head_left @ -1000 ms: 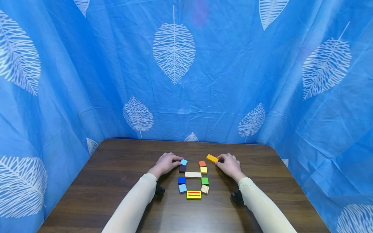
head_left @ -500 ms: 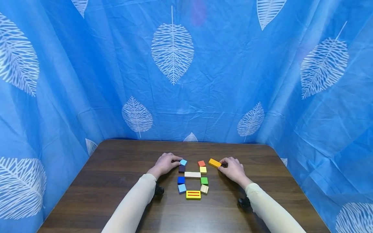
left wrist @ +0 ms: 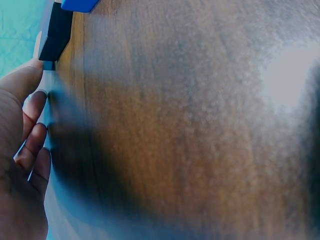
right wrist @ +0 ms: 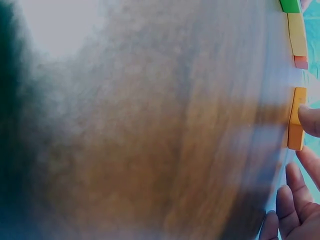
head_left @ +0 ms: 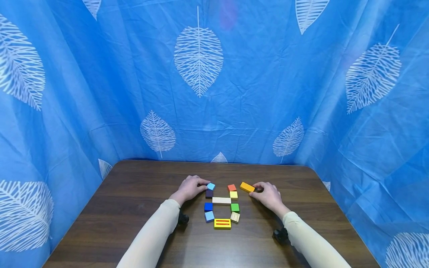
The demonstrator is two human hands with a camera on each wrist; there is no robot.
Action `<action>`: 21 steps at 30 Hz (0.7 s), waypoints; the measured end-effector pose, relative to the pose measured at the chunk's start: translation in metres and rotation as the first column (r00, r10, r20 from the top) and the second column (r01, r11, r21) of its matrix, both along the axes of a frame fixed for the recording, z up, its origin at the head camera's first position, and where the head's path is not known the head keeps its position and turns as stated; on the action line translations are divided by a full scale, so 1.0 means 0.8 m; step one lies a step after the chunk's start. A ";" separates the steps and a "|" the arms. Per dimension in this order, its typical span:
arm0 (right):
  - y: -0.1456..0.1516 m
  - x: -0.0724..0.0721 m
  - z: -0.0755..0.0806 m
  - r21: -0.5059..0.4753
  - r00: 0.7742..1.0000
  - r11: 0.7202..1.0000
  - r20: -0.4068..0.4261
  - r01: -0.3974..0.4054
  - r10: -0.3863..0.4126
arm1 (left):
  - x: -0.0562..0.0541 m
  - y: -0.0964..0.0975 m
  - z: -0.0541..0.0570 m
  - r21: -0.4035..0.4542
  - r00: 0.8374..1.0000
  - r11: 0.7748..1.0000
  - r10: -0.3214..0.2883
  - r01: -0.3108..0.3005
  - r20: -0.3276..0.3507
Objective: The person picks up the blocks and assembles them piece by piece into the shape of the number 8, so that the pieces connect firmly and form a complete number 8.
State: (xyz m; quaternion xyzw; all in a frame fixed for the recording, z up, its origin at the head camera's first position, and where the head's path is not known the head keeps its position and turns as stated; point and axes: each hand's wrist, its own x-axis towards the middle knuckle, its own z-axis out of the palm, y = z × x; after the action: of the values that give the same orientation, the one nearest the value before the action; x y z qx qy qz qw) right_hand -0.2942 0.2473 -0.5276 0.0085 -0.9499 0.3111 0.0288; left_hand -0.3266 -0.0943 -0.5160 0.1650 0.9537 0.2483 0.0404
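My left hand (head_left: pixel 190 188) reaches in from the left, thumb and index finger at a small light blue block (head_left: pixel 210 187). That block sits at the far left of a block figure, just beyond a dark block (head_left: pixel 209 194). In the left wrist view the dark block (left wrist: pixel 56 32) hides most of it. On the other side, my right hand (head_left: pixel 269 195) pinches an orange block (head_left: pixel 247 187) by its right end. This block lies slanted, a short gap right of the red-orange block (head_left: pixel 232 188). The right wrist view shows the thumb against the orange block (right wrist: pixel 297 120), other fingers loosely bent.
Below on the brown table (head_left: pixel 117 223) stand a yellow block (head_left: pixel 233 195), a long cream block (head_left: pixel 221 201), a blue block (head_left: pixel 208 207), a green block (head_left: pixel 235 207), another light blue block (head_left: pixel 209 216), a striped wooden block (head_left: pixel 235 217) and a red-striped yellow block (head_left: pixel 222 223). A blue curtain (head_left: pixel 241 93) hangs behind.
My right hand has drawn the orange block a little to the right and nearer, away from the red-orange block. The left hand stays at the light blue block.
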 end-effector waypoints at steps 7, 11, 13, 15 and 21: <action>0.001 -0.001 0.000 -0.009 1.000 1.000 0.009 0.012 -0.012 | -0.001 0.000 -0.001 0.003 1.000 1.000 0.001 -0.001 0.000; 0.001 0.000 0.002 -0.016 1.000 1.000 0.010 0.015 -0.015 | -0.002 0.000 -0.001 0.006 1.000 1.000 -0.006 0.006 -0.008; 0.001 0.000 0.003 -0.020 1.000 1.000 0.011 0.017 -0.017 | -0.002 -0.001 -0.001 0.007 1.000 1.000 -0.010 0.010 -0.013; 0.001 0.000 0.003 -0.023 1.000 1.000 0.012 0.019 -0.019 | -0.002 -0.001 -0.001 0.008 1.000 1.000 -0.012 0.013 -0.016; 0.000 0.000 0.002 -0.017 1.000 1.000 0.007 0.021 -0.021 | -0.001 -0.001 -0.001 0.011 1.000 1.000 -0.017 0.017 -0.024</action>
State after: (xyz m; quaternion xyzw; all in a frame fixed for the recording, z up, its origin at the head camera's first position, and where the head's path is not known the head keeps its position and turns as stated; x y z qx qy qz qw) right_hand -0.2944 0.2476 -0.5259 -0.0027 -0.9473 0.3190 0.0287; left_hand -0.3275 -0.0949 -0.5172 0.1764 0.9512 0.2514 0.0300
